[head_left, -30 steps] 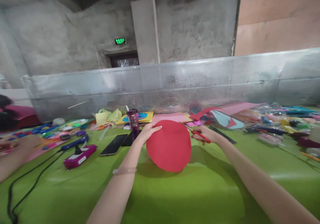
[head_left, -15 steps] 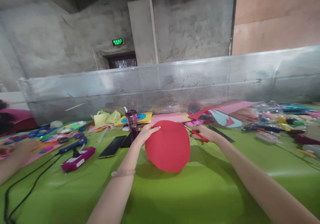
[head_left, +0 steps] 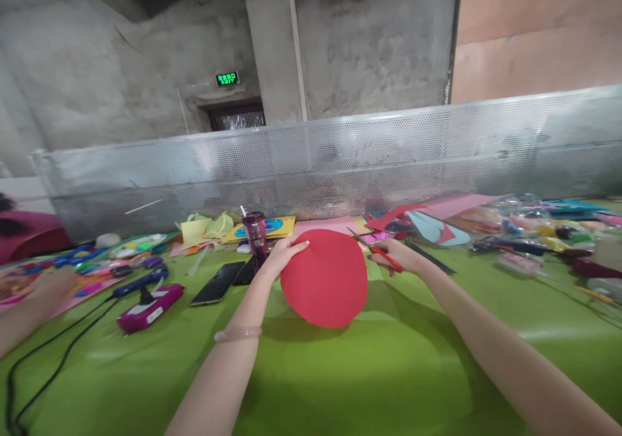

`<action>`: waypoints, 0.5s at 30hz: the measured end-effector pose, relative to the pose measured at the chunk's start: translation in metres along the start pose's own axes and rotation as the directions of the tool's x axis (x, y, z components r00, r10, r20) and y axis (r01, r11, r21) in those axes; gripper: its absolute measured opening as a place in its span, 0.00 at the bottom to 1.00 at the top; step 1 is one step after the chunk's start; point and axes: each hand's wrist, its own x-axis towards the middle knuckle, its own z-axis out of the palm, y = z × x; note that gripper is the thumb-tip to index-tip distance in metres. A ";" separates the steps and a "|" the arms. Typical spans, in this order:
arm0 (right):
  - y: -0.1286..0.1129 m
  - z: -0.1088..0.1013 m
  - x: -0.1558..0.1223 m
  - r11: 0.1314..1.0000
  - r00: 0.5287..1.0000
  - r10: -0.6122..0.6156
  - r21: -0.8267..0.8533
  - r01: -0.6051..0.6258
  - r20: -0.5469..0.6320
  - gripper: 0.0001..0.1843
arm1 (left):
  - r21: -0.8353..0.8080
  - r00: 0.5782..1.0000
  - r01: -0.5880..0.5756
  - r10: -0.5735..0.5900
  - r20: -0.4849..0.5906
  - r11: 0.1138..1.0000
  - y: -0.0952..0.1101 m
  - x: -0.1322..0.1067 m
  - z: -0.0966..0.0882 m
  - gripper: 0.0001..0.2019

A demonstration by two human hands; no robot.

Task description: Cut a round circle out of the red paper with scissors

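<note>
A roundish piece of red paper (head_left: 324,280) is held up over the green table. My left hand (head_left: 283,258) grips its upper left edge, thumb on the near face and the other fingers hidden behind. My right hand (head_left: 396,256) is closed around the red handles of a pair of scissors (head_left: 387,258). Their blades point up and left, beside the paper's upper right edge; whether they touch it I cannot tell.
On the green table (head_left: 350,384) stand a purple cup (head_left: 255,235) with a straw, a black phone (head_left: 218,284) and a magenta power strip (head_left: 150,308) with black cords. Paper scraps (head_left: 437,229) lie behind. At far left a co-worker's hand (head_left: 53,287) rests near colourful pieces.
The red paper sits slightly higher in view. The scissors have shifted a little left and up, and their blades now show more clearly beside the paper's edge.
</note>
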 end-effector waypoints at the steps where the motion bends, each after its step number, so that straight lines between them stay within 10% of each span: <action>1: 0.000 0.000 0.000 1.000 1.000 -0.005 0.031 0.006 -0.010 0.16 | -0.010 1.000 -0.009 0.009 -0.019 1.000 0.001 0.000 0.000 0.17; 15: 0.018 0.009 0.011 0.995 0.998 -0.061 0.082 0.062 -0.014 0.12 | -0.080 0.982 -0.075 0.059 -0.178 0.994 0.003 0.001 0.001 0.18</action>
